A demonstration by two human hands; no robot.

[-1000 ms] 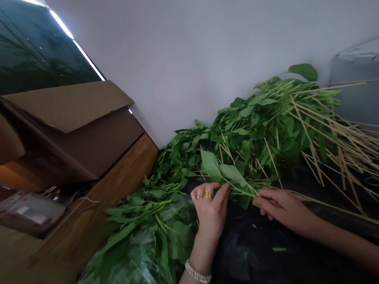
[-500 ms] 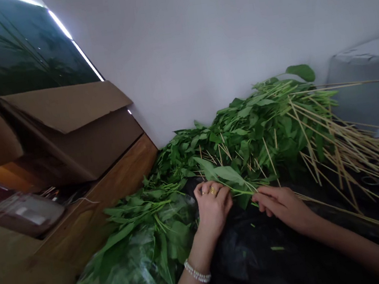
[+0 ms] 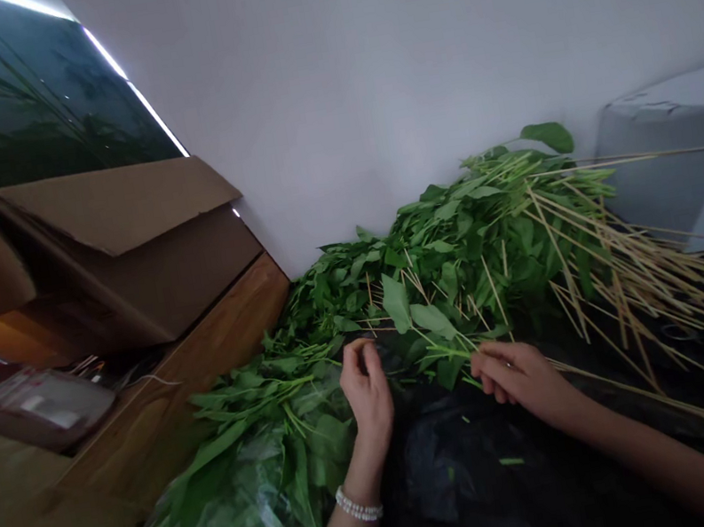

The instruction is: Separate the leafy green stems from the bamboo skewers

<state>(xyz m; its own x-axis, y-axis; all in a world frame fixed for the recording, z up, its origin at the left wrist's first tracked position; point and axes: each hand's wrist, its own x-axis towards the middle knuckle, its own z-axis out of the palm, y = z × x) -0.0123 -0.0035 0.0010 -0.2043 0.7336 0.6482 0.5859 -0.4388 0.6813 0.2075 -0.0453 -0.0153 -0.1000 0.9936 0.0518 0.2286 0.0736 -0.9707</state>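
My right hand (image 3: 506,371) is closed round a small bunch of leafy green stems (image 3: 433,322), whose broad leaves point up and left. Cut stem ends poke out below its fingers. To the left, my left hand (image 3: 365,383), with a beaded bracelet at the wrist, has its thumb and fingers curled together; whatever is between them is hidden. It is apart from the bunch. Behind both hands lies a long heap of leafy greens (image 3: 447,229), with thin wooden sticks (image 3: 621,254) among it and spilling to the right.
A clear plastic bag (image 3: 231,508) with greens on it lies at lower left. Black plastic sheeting (image 3: 469,478) with green scraps spreads below my hands. An open cardboard box (image 3: 144,271) stands on a wooden ledge (image 3: 227,320). At right is a white box (image 3: 673,165), against the wall.
My left hand has come away from the bunch, moving left and turning with its fingers curled. The right hand keeps hold of the stems. The view has shifted slightly.
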